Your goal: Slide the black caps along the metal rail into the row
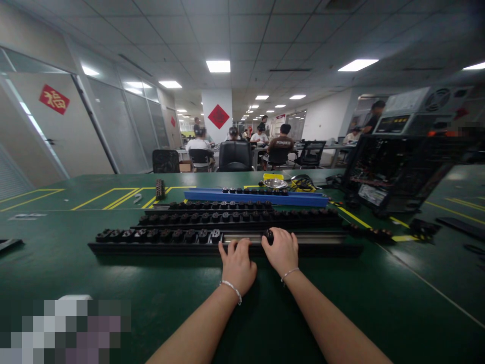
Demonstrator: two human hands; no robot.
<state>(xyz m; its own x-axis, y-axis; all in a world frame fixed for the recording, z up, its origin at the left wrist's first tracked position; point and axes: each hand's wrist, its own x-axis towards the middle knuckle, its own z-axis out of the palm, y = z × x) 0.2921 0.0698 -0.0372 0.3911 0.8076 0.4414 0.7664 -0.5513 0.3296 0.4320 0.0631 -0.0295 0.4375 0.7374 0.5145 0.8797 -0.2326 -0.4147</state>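
Observation:
In front of me lies a long black rail (159, 248), its left part filled with a row of black round rollers (165, 235). My right hand (281, 250) is closed around one black roller (269, 236) above the right stretch of the rail channel. Resting on the rail's near edge, my left hand (238, 263) has its fingers apart, just right of the last roller in the row. It appears to hold nothing. A bare metallic strip of the channel (322, 237) shows to the right of my hands.
Behind are more black rails (242, 217) with rollers and a blue rail (204, 195). A metal dish (273, 184) sits near cables (302, 182). An open computer case (373, 172) stands at the right. Several people sit at far tables behind chairs (235, 155).

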